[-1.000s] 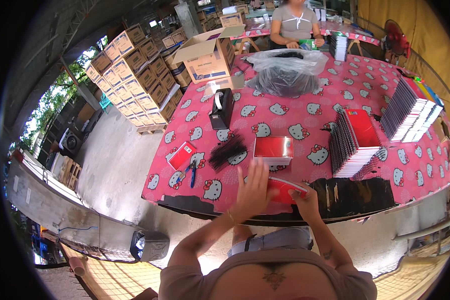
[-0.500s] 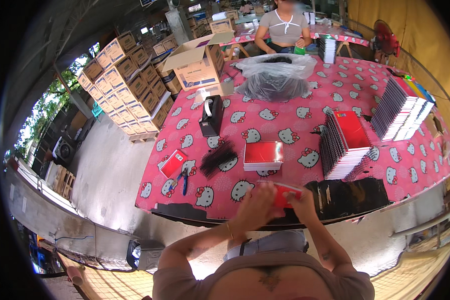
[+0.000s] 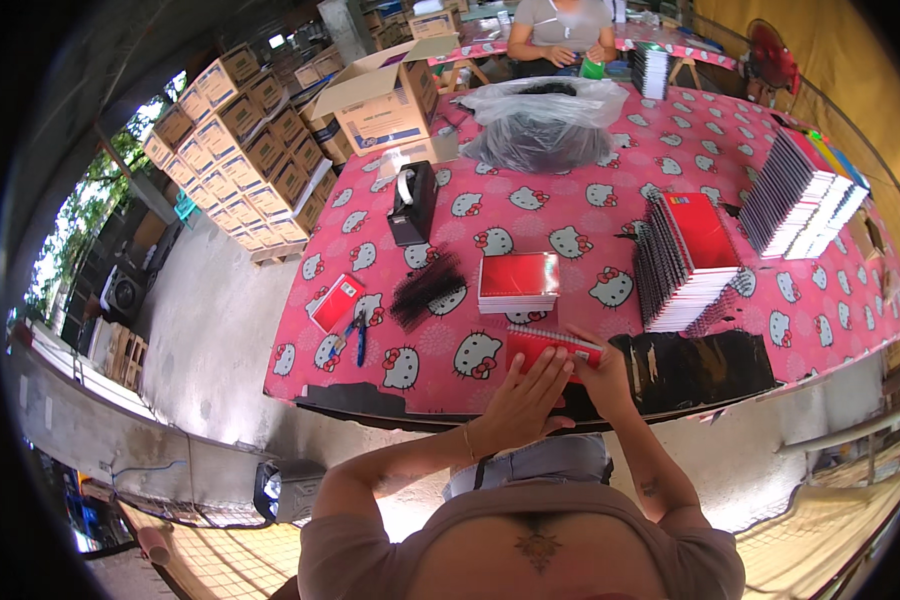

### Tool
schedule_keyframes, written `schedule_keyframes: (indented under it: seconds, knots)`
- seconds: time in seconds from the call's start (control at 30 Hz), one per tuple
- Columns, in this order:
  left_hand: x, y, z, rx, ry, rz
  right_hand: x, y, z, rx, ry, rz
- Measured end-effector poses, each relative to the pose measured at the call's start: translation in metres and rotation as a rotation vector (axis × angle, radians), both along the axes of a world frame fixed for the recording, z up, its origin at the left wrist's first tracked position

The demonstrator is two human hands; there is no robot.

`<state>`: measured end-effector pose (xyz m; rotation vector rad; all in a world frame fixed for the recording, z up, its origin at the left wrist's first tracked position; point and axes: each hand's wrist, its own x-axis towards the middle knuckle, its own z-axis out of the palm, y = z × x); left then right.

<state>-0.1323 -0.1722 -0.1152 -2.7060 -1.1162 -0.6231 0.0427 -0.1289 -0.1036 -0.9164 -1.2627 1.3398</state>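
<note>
Presently, both hands work a red spiral-bound notebook (image 3: 548, 347) at the near edge of the table. The left hand (image 3: 518, 398) lies flat on its cover, fingers spread; the right hand (image 3: 606, 378) grips the notebook's right end, thumb and fingers pinching it. Beyond it sits a squared stack of red notebooks (image 3: 517, 282), and to the right a slanted row of notebooks (image 3: 685, 258) with black wire spines. A bundle of black wire combs (image 3: 427, 289), blue-handled pliers (image 3: 356, 336) and a black tape dispenser (image 3: 413, 202) lie to the left. The tablecloth (image 3: 590, 200) is glossy pink with a cartoon cat print. Cardboard cartons (image 3: 240, 150) are stacked on the bare concrete floor.
</note>
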Motion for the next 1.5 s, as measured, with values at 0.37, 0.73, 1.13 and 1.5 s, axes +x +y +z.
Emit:
schedule_keyframes:
  seconds: [0.37, 0.73, 1.13, 1.5]
  knots:
    - [0.011, 0.041, 0.048, 0.063, 0.065, 0.124, 0.001, 0.005, -0.015, 0.150, -0.202, 0.030]
    - [-0.001, 0.052, 0.036, -0.029, -0.204, -0.032, 0.014, 0.008, -0.023, 0.022, -0.377, 0.153]
    - [0.011, 0.045, 0.041, -0.097, -0.347, -0.072, 0.068, 0.013, 0.022, 0.138, -0.417, 0.152]
    - [0.008, 0.043, 0.051, -0.166, -0.291, -0.063, 0.062, 0.014, 0.026, 0.457, -0.436, 0.219]
